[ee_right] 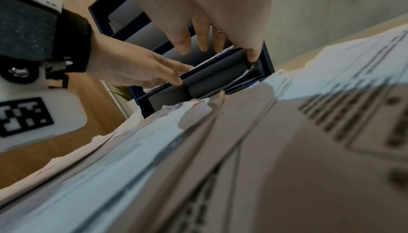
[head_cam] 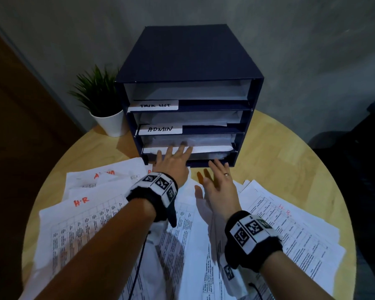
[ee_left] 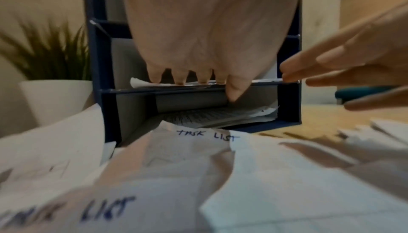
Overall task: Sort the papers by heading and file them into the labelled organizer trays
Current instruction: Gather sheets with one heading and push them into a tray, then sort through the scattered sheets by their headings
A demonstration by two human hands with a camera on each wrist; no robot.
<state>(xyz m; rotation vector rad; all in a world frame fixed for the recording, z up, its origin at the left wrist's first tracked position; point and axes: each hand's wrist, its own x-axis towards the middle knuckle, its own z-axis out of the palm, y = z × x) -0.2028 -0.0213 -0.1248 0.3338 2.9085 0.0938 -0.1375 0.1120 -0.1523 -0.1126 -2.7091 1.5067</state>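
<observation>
A dark blue organizer [head_cam: 188,57] with four stacked trays stands at the back of the round table; its upper trays are labelled TASK LIST [head_cam: 155,105] and ADMIN [head_cam: 160,129]. My left hand [head_cam: 175,152] lies flat with straight fingers on the white sheets [head_cam: 210,149] in the third tray; in the left wrist view its fingertips [ee_left: 180,79] press the paper edge, with the thumb just below the shelf. My right hand [head_cam: 214,172] hovers open, holding nothing, in front of the bottom tray [head_cam: 208,163]. Loose sheets headed H.R [head_cam: 81,201] and ADMIN [head_cam: 104,174] cover the table.
A potted plant [head_cam: 100,92] in a white pot stands left of the organizer. Papers headed TASK LIST [ee_left: 207,135] lie right before the bottom tray. More printed sheets [head_cam: 290,230] spread to the right. Bare wooden table [head_cam: 290,152] shows right of the organizer.
</observation>
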